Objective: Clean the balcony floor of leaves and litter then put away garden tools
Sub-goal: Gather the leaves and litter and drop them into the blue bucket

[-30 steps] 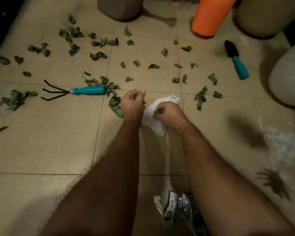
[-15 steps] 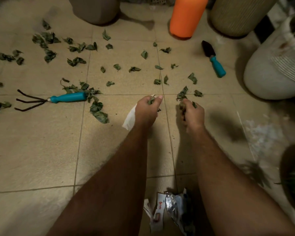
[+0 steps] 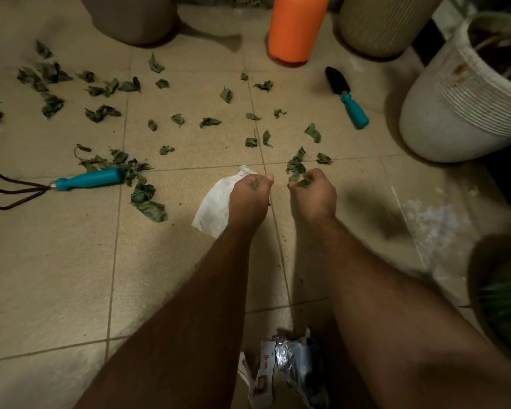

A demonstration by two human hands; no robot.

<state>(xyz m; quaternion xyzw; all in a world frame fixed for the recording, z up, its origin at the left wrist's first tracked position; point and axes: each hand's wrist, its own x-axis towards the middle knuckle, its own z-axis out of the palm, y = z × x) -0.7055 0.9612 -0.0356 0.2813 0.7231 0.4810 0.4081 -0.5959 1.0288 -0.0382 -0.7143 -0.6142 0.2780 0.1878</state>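
While both of your arms reach forward and down over the tiled floor [image 3: 56,261], your left hand [image 3: 248,199] has its fingers curled closed around a few dry leaves, and it also holds a crumpled white paper [image 3: 216,205] that sticks out to the left from under the hand. Your right hand [image 3: 314,193], just beside the left one, is also curled, and it grips a small bunch of leaves at the fingertips; it touches the small leaf cluster [image 3: 296,165] lying on the floor directly in front of it.

Many scattered leaves [image 3: 101,112] are on the tiles ahead of you, more on the left side than on the right. The hand rake [image 3: 59,184] with a teal handle lies on the floor well to your left, its dark prongs pointing left, and a pile of leaves [image 3: 139,184] lies against the end of its handle. The trowel [image 3: 347,97] with a black blade and a teal handle lies to the front right, near the white ribbed pot [image 3: 460,113]. An orange container [image 3: 295,28] stands at the far side, between a grey-brown pot [image 3: 130,16] and a beige ribbed pot [image 3: 384,25]. Near your body, between the forearms, some crumpled wrappers [image 3: 283,370] lie on the floor.
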